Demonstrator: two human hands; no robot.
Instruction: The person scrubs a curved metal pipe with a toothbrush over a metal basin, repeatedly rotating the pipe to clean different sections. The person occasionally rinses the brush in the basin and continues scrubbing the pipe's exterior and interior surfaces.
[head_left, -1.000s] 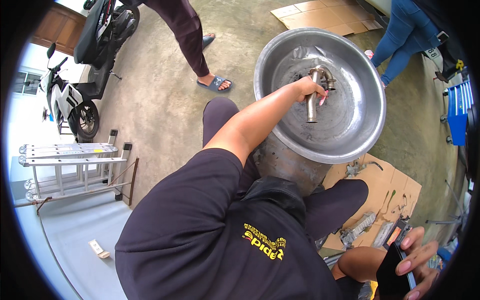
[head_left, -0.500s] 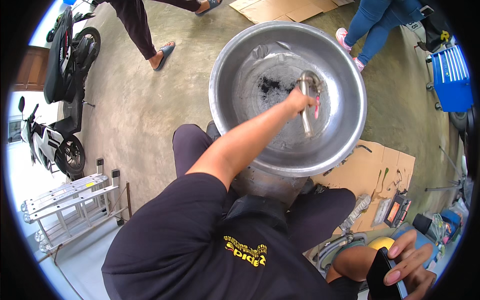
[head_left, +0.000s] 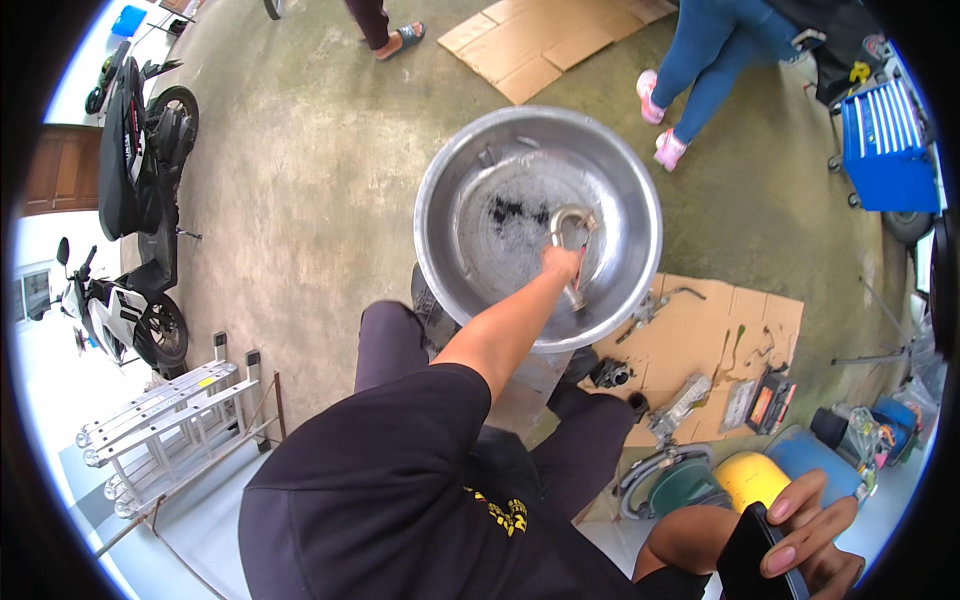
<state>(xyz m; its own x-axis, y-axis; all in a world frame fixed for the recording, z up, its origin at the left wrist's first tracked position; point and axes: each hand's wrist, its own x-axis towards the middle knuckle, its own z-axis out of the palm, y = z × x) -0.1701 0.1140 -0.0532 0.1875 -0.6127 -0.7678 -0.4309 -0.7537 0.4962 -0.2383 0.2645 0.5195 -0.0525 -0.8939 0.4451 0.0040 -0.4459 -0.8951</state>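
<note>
My left hand [head_left: 562, 262] reaches into a large round metal basin [head_left: 433, 262] and is closed around a bent metal pipe [head_left: 570, 216]. The pipe curves like a hook above my fingers, and its straight end points down toward the near side of the basin. Something thin and red shows beside my fingers; its kind is not clear. Dark wet-looking residue [head_left: 507, 210] lies on the basin floor, left of the pipe. At the lower right, my right hand [head_left: 815, 530] grips a black phone [head_left: 752, 550].
Right of the basin, cardboard [head_left: 722, 335] bears metal parts [head_left: 682, 408] and a battery-like box [head_left: 771, 402]. A person in blue jeans [head_left: 712, 60] stands beyond. A ladder [head_left: 170, 425] and motorbikes [head_left: 125, 310] are at left, a blue tool cart [head_left: 890, 140] at far right.
The view has shifted, so the basin looks smaller and more of the cardboard shows. The sandalled person has stepped farther off. Both hands keep their holds; the pipe has turned slightly.
</note>
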